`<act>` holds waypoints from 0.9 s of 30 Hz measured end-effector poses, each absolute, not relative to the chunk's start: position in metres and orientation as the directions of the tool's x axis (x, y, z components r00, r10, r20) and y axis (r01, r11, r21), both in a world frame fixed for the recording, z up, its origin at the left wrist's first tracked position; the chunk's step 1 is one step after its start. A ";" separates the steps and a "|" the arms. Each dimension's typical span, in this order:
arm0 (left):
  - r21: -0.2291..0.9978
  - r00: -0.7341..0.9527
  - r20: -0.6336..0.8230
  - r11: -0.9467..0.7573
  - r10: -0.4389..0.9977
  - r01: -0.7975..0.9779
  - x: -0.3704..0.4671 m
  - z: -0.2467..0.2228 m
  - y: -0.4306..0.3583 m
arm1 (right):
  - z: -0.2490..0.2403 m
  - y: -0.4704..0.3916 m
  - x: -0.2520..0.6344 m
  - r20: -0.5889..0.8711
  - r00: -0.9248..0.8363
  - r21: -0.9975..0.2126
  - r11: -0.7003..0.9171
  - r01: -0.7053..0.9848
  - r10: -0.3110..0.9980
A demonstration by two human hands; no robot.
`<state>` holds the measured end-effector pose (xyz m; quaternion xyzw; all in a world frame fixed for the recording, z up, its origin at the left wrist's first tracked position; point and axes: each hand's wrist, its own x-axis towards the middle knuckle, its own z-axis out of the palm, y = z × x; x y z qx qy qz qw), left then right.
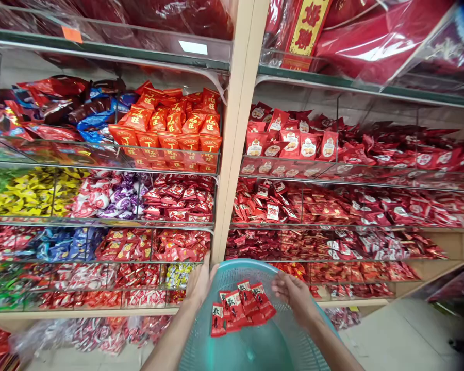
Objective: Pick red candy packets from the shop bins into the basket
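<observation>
A teal plastic basket (pixel 251 265) with perforated sides is at the bottom middle of the head view. My left hand (pixel 201 282) is closed on its left rim, with the thumb near the inner side. Several small red candy packets (pixel 235 306) with white labels and dark characters lie in a loose pile inside. Over the basket's right side hovers my right hand (pixel 293 296), its fingers curled together and pointing toward the packets. Nothing shows between those fingers, and they are apart from the pile.
Shelves of wrapped sweets fill the background, split by a wooden upright (pixel 234 129). Orange-red packets (pixel 170 123) stand upper left, and yellow sweets (pixel 31 193) lie lower left. Clear plastic bags (pixel 112 332) rest below the bottom shelf. Pale floor tiles (pixel 406 330) show at right.
</observation>
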<state>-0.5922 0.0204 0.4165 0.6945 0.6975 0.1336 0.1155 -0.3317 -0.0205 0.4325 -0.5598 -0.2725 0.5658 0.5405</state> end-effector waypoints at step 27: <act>0.280 0.001 0.004 -0.002 1.000 0.960 -0.576 0.427 0.025 | 0.577 0.123 -0.429 0.527 -0.169 -0.278 0.357 0.892 0.833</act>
